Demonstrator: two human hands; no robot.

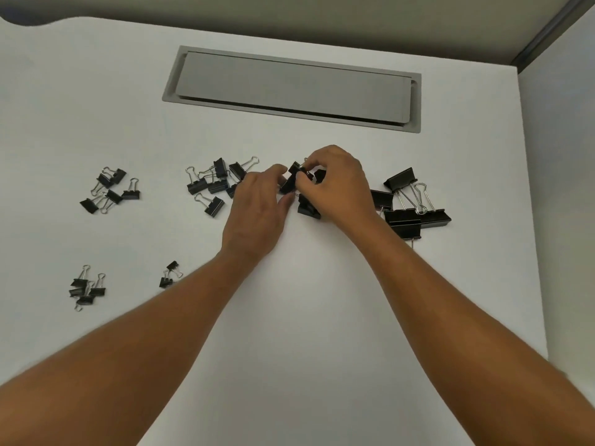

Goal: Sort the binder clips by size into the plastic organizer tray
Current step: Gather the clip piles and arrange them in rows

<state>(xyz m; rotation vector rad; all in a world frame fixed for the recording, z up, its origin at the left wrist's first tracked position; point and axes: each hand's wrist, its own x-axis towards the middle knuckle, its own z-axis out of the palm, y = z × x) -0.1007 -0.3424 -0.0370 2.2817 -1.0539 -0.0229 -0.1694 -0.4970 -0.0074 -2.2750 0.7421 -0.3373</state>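
Right hand (335, 185): fingers curled, thumb and forefinger pinched on a black binder clip (294, 178) held at the centre of the white desk (306, 317). Left hand (257, 214): palm down, fingers loosely bent, fingertips touching the same clip from the left; a firm grip by this hand cannot be confirmed. Both forearms are extended forward from the bottom corners, converging at the clip, wrists slightly raised.

Another clip (308, 207) lies just below the held one, partly covered by the right hand.

Clips are grouped in loose piles on the desk:
- large clips (415, 207), right of the right hand: about four counted, overlapping, touching each other.
- medium pile (215, 185), just left of the left hand: about six, exact count blocked by overlap.
- far-left pile (109, 189): about five.
- near-left pile (87, 288): about four small ones.
- small pair (170, 274): two, near the left forearm.

One grey recessed cable hatch (289, 88) is set into the desk beyond the hands, lid closed. No tray is seen in view.
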